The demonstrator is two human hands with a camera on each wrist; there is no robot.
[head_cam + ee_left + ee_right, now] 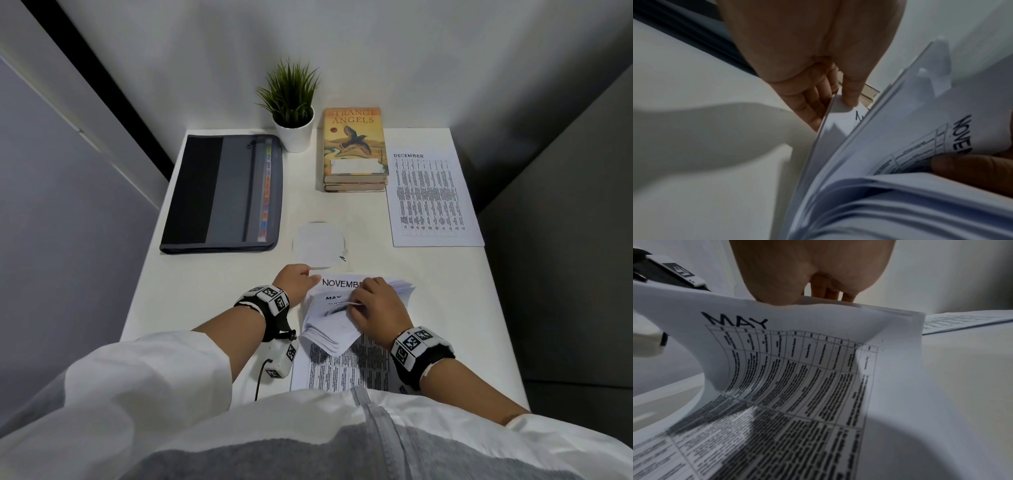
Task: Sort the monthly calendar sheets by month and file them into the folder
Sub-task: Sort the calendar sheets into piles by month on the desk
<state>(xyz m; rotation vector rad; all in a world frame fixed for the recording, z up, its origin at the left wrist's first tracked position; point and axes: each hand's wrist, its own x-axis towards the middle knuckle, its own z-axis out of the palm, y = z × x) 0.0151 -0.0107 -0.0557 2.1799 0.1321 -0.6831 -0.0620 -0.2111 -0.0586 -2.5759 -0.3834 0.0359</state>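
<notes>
Your two hands work one stack of calendar sheets (346, 329) at the near edge of the white table (219, 274). Your right hand (375, 308) curls over the bent-back sheets, with the MAY sheet (789, 369) showing beneath the lifted NOVEMBER sheet (342, 283). Your left hand (298, 278) pinches the stack's far left corner between thumb and fingers. One DECEMBER sheet (432, 198) lies apart, far right. One zipped folder (222, 192) lies shut, far left. Behind stand one potted plant (293, 106) and two stacked books (354, 147). Grey partition walls (411, 51) enclose the table.
</notes>
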